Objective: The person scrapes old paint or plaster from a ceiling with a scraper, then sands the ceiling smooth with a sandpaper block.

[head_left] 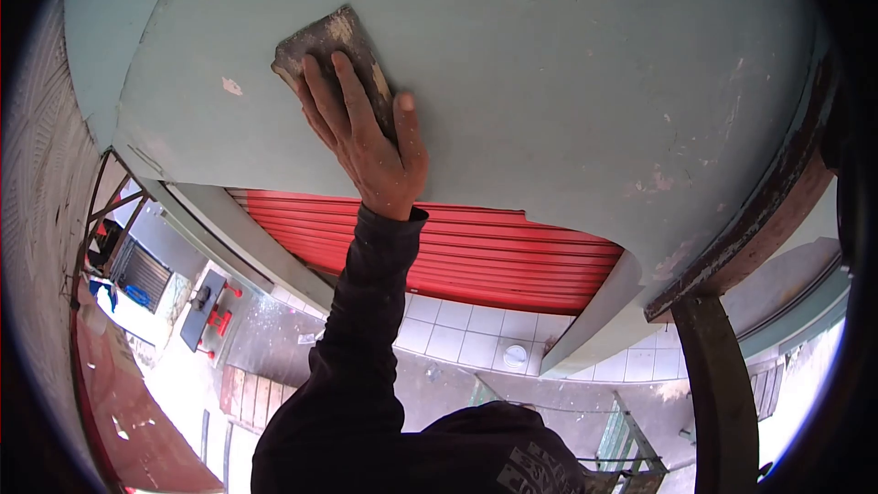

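Note:
A worn brown block, seemingly a sanding block (334, 35), lies flat against the pale green-grey wall (549, 82). My left hand (370, 142) is closed on it, back of the hand towards me. The fingers lie over the block's face, and the thumb is along its right edge. A dark sleeve covers the arm up to the wrist. Small pinkish bare patches mark the wall above and left of the block, with more scuffs at the right. My right hand is out of view.
Below the wall is a red roller shutter (457, 252) over a white tiled floor (446, 340). A dark beam and post (718, 384) stand at the right. Green metal framing (631, 439) is at the lower right. A grey board with red parts (203, 311) lies at the lower left.

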A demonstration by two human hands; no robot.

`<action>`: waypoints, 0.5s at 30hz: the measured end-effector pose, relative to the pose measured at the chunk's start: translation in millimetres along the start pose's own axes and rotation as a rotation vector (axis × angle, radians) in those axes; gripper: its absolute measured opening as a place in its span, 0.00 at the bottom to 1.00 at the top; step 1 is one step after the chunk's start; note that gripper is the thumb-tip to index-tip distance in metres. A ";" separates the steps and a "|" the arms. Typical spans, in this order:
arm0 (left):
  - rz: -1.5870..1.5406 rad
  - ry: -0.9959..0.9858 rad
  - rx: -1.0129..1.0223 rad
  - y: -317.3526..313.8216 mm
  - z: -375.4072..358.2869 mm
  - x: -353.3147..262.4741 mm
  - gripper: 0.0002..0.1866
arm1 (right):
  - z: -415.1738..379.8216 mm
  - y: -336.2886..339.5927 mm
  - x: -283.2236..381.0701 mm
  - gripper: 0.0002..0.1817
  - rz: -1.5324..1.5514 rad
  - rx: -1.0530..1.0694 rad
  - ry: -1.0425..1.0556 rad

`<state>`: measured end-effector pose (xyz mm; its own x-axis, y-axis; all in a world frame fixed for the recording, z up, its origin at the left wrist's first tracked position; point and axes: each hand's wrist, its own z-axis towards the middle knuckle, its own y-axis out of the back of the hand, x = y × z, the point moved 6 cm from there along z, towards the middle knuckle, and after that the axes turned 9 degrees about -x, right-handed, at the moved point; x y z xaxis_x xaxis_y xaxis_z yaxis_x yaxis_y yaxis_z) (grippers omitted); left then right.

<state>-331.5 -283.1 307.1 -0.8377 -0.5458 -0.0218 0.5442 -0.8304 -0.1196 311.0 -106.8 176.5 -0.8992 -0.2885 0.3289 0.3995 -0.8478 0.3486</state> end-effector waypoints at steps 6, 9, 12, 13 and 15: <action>0.074 -0.275 0.091 15.2 2.6 6.9 0.59 | 11.2 -23.6 28.6 0.21 0.266 -0.022 -0.085; 0.093 -0.385 0.100 19.4 -0.5 27.5 0.53 | 4.4 -21.0 26.4 0.21 0.445 -0.038 -0.125; 0.152 -0.391 0.105 20.1 4.6 25.4 0.47 | 1.4 -21.8 24.7 0.21 0.637 -0.048 -0.145; 0.179 -0.376 0.110 22.1 6.1 21.0 0.45 | 0.0 -21.9 23.6 0.21 0.703 -0.045 -0.146; 0.174 -0.298 0.116 24.9 15.2 10.2 0.43 | -1.6 -21.3 22.4 0.21 0.833 -0.036 -0.149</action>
<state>-325.8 -311.1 318.9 -0.6907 -0.6746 0.2602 0.6936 -0.7199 -0.0254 282.1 -95.8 175.1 -0.2797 -0.7656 0.5794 0.9129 -0.3989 -0.0865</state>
